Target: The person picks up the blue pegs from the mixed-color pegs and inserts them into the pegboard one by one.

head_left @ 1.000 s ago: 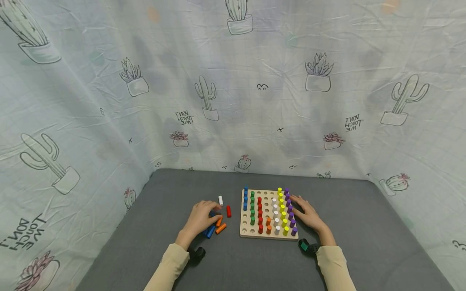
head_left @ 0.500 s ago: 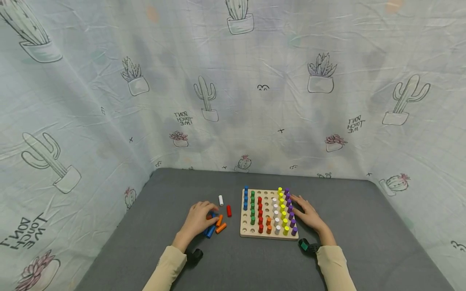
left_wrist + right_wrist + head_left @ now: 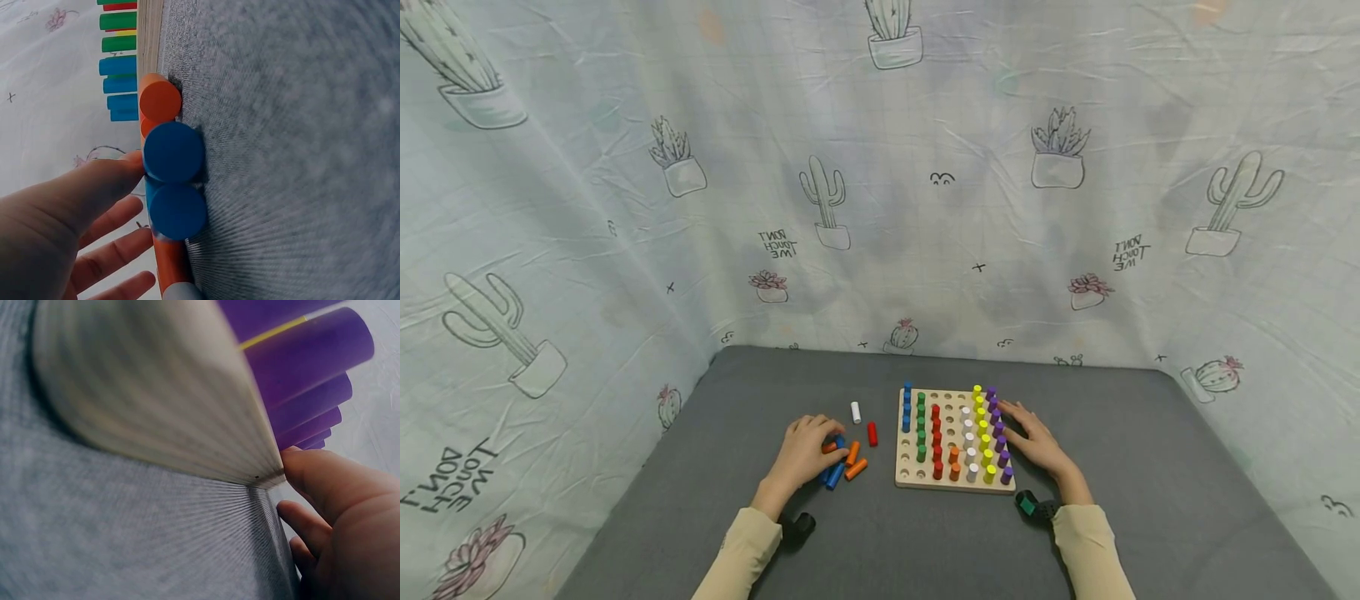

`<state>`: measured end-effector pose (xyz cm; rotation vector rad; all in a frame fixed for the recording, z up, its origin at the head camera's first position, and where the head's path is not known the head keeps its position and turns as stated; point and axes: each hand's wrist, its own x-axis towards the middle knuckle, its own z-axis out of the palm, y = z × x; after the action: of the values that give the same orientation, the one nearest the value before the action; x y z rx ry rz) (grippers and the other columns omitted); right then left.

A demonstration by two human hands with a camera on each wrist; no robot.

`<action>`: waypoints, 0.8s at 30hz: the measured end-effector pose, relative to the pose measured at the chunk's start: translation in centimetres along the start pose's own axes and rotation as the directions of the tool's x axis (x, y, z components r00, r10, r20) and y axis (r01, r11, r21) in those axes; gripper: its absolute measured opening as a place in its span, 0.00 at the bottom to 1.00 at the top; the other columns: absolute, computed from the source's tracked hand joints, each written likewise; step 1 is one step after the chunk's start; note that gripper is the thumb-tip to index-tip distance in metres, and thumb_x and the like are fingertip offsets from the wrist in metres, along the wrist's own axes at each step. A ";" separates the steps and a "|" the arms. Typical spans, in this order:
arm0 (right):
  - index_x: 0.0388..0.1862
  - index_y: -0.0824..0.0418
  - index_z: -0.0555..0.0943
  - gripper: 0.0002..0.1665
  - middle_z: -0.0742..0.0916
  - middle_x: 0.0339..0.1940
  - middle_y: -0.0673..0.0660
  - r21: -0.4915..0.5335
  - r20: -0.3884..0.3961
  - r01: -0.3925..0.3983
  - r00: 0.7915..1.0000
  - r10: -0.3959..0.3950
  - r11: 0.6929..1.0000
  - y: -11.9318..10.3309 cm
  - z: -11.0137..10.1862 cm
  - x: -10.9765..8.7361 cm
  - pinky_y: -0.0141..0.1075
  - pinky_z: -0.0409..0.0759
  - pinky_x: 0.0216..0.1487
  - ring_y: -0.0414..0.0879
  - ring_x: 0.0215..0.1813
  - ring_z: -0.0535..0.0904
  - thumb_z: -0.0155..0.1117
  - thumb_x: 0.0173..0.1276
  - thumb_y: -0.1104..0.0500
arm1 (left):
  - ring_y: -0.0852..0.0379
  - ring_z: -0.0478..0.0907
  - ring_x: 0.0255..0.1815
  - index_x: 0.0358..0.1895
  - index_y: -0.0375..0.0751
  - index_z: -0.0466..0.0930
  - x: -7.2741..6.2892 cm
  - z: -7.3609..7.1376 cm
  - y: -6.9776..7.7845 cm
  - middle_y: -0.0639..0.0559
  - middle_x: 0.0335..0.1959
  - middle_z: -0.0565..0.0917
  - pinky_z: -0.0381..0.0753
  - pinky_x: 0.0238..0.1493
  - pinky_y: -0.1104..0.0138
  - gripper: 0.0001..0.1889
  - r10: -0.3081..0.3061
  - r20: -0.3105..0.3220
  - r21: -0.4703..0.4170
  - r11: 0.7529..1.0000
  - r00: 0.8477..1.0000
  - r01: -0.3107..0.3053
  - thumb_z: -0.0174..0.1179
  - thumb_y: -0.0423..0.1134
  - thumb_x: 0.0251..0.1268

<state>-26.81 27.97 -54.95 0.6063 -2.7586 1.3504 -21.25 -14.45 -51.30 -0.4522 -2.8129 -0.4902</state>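
My left hand (image 3: 806, 447) is over a small pile of pegs at the left, its fingers loosely bent. In the left wrist view, the thumb (image 3: 129, 164) reaches the upper side of a blue peg (image 3: 174, 152), and a second blue peg (image 3: 178, 211) lies beside it. Orange pegs (image 3: 856, 469) lie close by on the right. My right hand (image 3: 1036, 442) rests at the right side of a wooden pegboard (image 3: 917, 486), fingers extended along its edge. Purple pegs (image 3: 312, 359) stand in the nearest column, just above the right thumb.
A white peg (image 3: 855, 412) and a red peg (image 3: 872, 434) lie between the pile and the board. Columns of blue, green, red, orange, white, yellow and purple pegs stand in the board, with bare holes among them. A grey cloth (image 3: 880, 542) covers the table.
My left hand has drawn slightly left over the pile, and an orange peg by its fingertips now shows more. The right hand has stayed at the board's edge.
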 end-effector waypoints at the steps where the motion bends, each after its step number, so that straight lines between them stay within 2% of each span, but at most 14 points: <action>1: 0.69 0.63 0.63 0.32 0.63 0.69 0.70 -0.001 0.000 -0.001 1.000 0.001 1.000 0.0 0.0 0.0 0.62 0.38 0.68 0.67 0.72 0.46 0.55 0.69 0.54 | 0.48 0.72 0.49 0.43 0.52 0.81 0.0 0.0 0.0 0.54 0.41 0.80 0.64 0.58 0.44 0.16 0.000 0.000 0.007 1.000 1.000 0.000 0.66 0.53 0.52; 7: 0.69 0.63 0.62 0.32 0.63 0.70 0.70 0.001 0.004 -0.004 1.000 0.004 1.000 0.0 0.0 0.0 0.63 0.38 0.68 0.68 0.72 0.45 0.55 0.69 0.54 | 0.48 0.72 0.49 0.45 0.51 0.82 -0.1 0.0 -0.2 0.54 0.38 0.80 0.61 0.61 0.43 0.19 0.006 0.008 0.048 0.999 1.000 -0.006 0.66 0.54 0.52; 13: 0.69 0.63 0.63 0.32 0.63 0.69 0.70 -0.004 -0.002 -0.003 1.000 0.003 1.000 -0.1 0.0 0.0 0.63 0.39 0.68 0.68 0.72 0.46 0.55 0.69 0.53 | 0.48 0.72 0.50 0.45 0.50 0.82 0.0 0.0 -0.4 0.53 0.40 0.82 0.57 0.63 0.40 0.20 0.021 0.015 0.062 0.998 1.000 -0.022 0.67 0.54 0.51; 18: 0.68 0.64 0.63 0.32 0.63 0.69 0.70 -0.007 -0.003 0.002 1.000 -0.002 1.000 0.0 0.0 0.0 0.63 0.38 0.67 0.68 0.72 0.45 0.55 0.69 0.54 | 0.47 0.72 0.51 0.44 0.50 0.81 0.2 0.2 -0.5 0.54 0.36 0.81 0.52 0.64 0.38 0.19 0.010 0.027 0.031 0.999 1.000 -0.010 0.68 0.53 0.50; 24: 0.68 0.64 0.64 0.32 0.63 0.69 0.71 0.000 0.002 0.010 1.000 -0.010 1.000 -0.2 0.0 0.0 0.64 0.37 0.67 0.69 0.72 0.45 0.56 0.68 0.54 | 0.48 0.72 0.51 0.45 0.51 0.79 0.3 0.1 -0.5 0.57 0.32 0.79 0.45 0.65 0.37 0.19 -0.032 0.040 -0.042 0.999 0.999 0.034 0.70 0.50 0.48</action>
<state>-26.76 27.89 -54.78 0.6200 -2.7536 1.3480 -21.76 -14.73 -51.46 -0.4288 -2.8563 -0.5554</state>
